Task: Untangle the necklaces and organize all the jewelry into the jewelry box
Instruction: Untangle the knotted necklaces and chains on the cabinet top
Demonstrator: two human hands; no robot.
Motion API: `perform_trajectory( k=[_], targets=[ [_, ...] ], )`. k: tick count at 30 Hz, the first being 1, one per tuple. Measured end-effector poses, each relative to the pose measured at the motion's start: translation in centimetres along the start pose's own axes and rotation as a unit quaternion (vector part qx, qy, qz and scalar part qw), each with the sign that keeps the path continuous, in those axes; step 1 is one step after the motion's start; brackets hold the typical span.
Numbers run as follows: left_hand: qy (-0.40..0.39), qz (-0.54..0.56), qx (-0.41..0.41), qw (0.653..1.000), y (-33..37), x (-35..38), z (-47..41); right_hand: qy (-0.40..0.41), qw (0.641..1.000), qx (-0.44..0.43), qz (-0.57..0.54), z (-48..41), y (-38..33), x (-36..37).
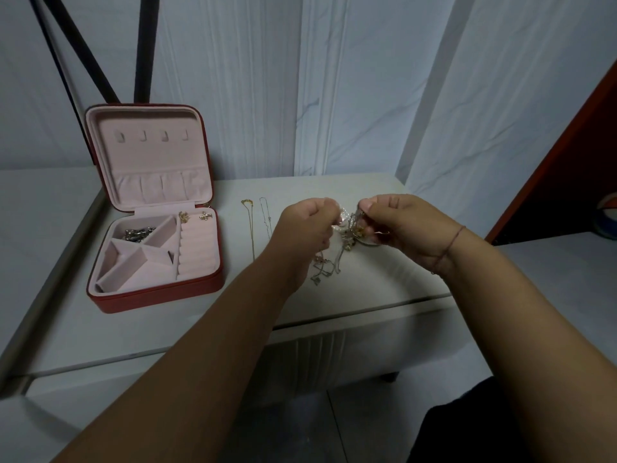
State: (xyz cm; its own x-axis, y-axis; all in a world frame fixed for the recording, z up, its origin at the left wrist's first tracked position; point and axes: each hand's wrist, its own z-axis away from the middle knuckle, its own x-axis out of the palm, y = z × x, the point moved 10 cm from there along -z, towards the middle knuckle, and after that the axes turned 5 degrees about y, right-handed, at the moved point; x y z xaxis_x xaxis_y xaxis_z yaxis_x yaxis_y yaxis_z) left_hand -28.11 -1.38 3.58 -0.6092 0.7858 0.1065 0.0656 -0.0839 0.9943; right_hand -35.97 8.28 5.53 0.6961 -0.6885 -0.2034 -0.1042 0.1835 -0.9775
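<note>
A tangled clump of necklaces [350,233] hangs between my two hands above the white table [367,289]. My left hand [305,228] pinches its left side, and my right hand [397,225] pinches its right side. Loose chain ends [322,269] trail down onto the table. To the left lie a gold necklace [250,228] and a thin silver necklace [265,218], both stretched out straight. The red jewelry box [157,289] stands open at the left, pink inside. It holds a dark chain [138,233] in a back compartment and two gold earrings [195,216] on the ring rolls.
The box lid [147,155] stands upright with several small hooks and a pocket. White marbled wall panels rise behind the table. A dark stand [143,45] is at the back left. The table's front edge runs just below my forearms.
</note>
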Motion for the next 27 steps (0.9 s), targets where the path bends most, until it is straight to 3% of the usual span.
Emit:
perform_trajectory(
  k=[10, 27],
  targets=[
    [-0.033, -0.04, 0.063, 0.997, 1.5, 0.8, 0.9, 0.004, 0.994, 0.045, -0.096, -0.1, 0.5, -0.3],
    [0.047, -0.016, 0.074, 0.996, 1.2, -1.0, 0.1, -0.01, 0.982, 0.058, -0.18, 0.0, 0.3, 0.3]
  ],
)
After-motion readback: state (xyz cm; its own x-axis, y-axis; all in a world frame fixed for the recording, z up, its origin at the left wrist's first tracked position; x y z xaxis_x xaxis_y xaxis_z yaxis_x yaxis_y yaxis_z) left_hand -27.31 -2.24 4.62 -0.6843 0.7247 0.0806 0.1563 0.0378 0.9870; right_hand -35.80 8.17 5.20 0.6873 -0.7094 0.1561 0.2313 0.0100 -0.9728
